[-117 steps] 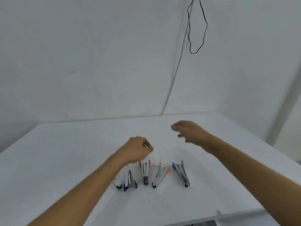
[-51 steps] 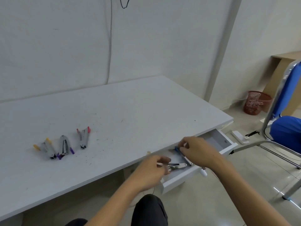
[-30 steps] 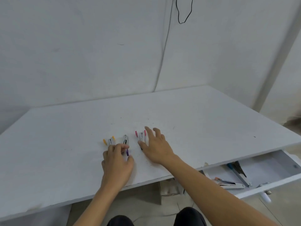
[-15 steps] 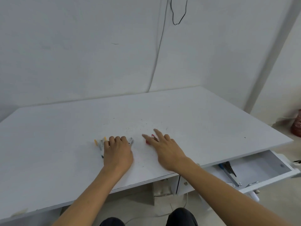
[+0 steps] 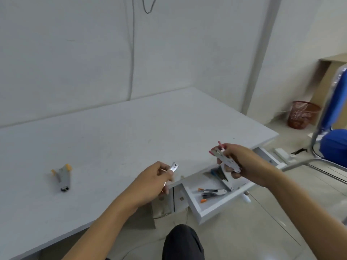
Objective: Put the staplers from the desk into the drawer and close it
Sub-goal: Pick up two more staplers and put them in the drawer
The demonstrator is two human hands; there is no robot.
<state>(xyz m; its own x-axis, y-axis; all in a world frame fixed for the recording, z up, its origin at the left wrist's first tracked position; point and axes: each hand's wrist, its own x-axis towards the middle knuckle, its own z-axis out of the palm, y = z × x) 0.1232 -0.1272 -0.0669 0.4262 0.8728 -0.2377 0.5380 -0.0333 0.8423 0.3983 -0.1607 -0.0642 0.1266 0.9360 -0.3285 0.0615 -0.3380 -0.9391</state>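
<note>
My right hand (image 5: 238, 164) grips a pink-tipped stapler (image 5: 223, 158) above the open white drawer (image 5: 216, 209) under the desk's right end. My left hand (image 5: 150, 184) holds a silver stapler (image 5: 173, 168) at the desk's front edge, left of the drawer; its coloured tip is hidden in my fist. Inside the drawer lie an orange-tipped stapler (image 5: 210, 193) and a blue-tipped stapler (image 5: 218, 174). A yellow-tipped stapler (image 5: 62, 176) lies alone on the white desk (image 5: 122, 137) to the left.
A blue chair (image 5: 332, 143) with a chrome frame stands right of the drawer. A red mesh bin (image 5: 302, 114) sits by the wall. A white power strip (image 5: 281, 153) lies on the floor. My dark-clad knee (image 5: 183, 243) is below the desk's edge.
Both hands lifted off the desk, each with a stapler, and moved right toward the drawer. My view swung right. Only the yellow-tipped stapler stays on the desk.
</note>
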